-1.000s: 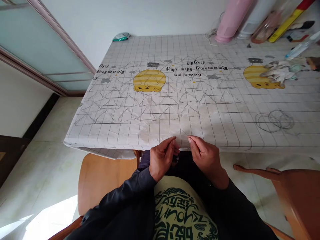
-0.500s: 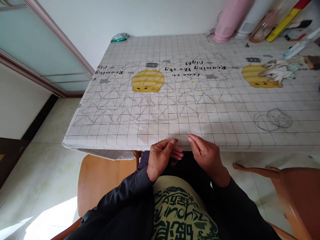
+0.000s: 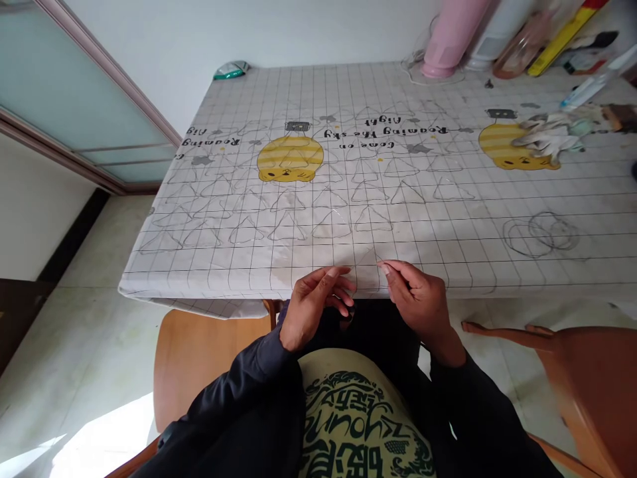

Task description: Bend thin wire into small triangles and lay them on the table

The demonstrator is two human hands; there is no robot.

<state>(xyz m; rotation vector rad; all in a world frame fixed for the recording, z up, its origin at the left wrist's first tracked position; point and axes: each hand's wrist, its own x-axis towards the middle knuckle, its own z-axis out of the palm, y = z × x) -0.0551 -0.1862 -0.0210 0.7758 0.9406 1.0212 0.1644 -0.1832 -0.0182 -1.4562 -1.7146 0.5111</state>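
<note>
Over the front edge of the table, a thin bent wire (image 3: 369, 253) rises to a faint point between my hands. My right hand (image 3: 423, 297) pinches one end of it with thumb and forefinger. My left hand (image 3: 313, 304) has its thumb pressed to the forefinger at the wire's other side, the remaining fingers loosely curled apart. The wire is so fine that its full outline is hard to see. Beyond my hands, several wire triangles (image 3: 332, 224) lie in rows on the checked tablecloth (image 3: 239, 275). To the right rests a loose coil of wire (image 3: 540, 236).
Crumpled gloves (image 3: 552, 136) lie at the right. Behind them stand a pink bottle (image 3: 450, 43), a yellow box (image 3: 562, 43) and a toothbrush (image 3: 592, 86). A green packet (image 3: 231, 70) sits at the far left corner. Wooden chairs (image 3: 209, 358) (image 3: 592, 372) flank me.
My hands have moved slightly apart and up, and the wire's bent point now shows more between them. The view has shifted a little; the triangles on the table lie as before.
</note>
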